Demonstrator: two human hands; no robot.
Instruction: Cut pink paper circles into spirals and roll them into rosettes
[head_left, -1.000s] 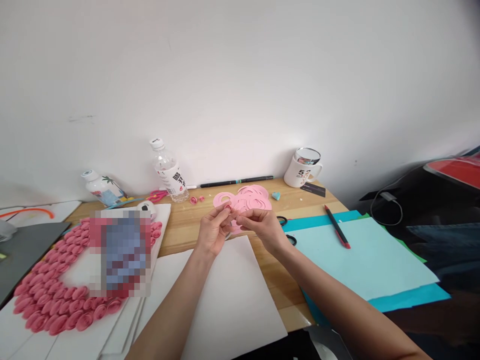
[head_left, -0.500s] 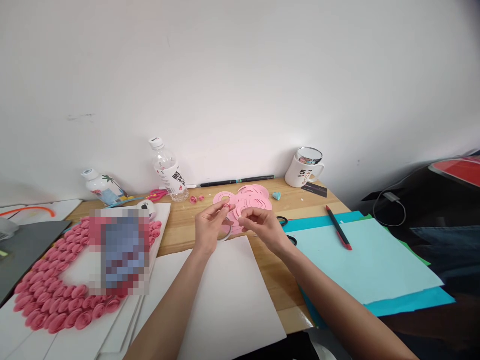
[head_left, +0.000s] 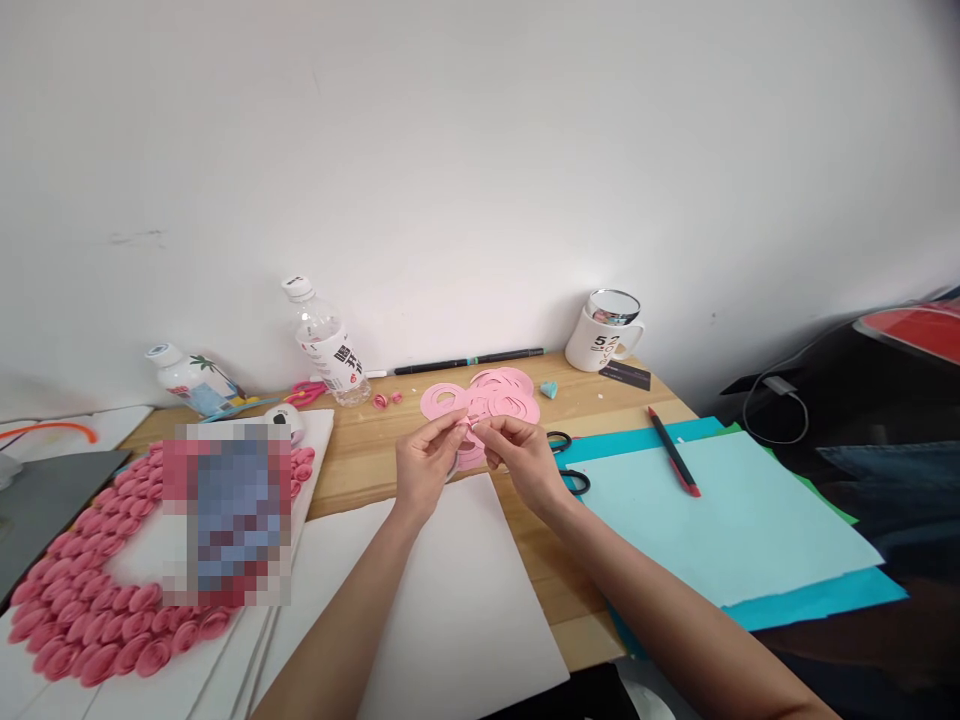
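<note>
Over the pile of pink paper spirals (head_left: 504, 385), my left hand (head_left: 426, 468) pinches a small pink rolled paper flower (head_left: 468, 424) between thumb and fingers. My right hand (head_left: 521, 458) is closed too, its thumb and forefinger meeting the left fingertips at the flower. What else the right fingers hold is too small to make out. Partly behind my left hand lies a pale ring (head_left: 454, 464), perhaps a tape roll. Black scissor handles (head_left: 576, 481) show just right of my right hand. Below my wrists is a white sheet (head_left: 457, 590).
At left, rows of pink paper flowers (head_left: 97, 625) cover a white board. A water bottle (head_left: 330, 350), a smaller bottle (head_left: 191, 380) and a mug (head_left: 602, 335) stand along the wall. Coloured paper sheets (head_left: 720, 525) bear a pen (head_left: 673, 452) at right. Two loose pink rolls (head_left: 381, 400) lie near the bottle.
My right hand has moved left and my hands have come together, fingertips meeting at the pink flower. The view has shifted slightly.
</note>
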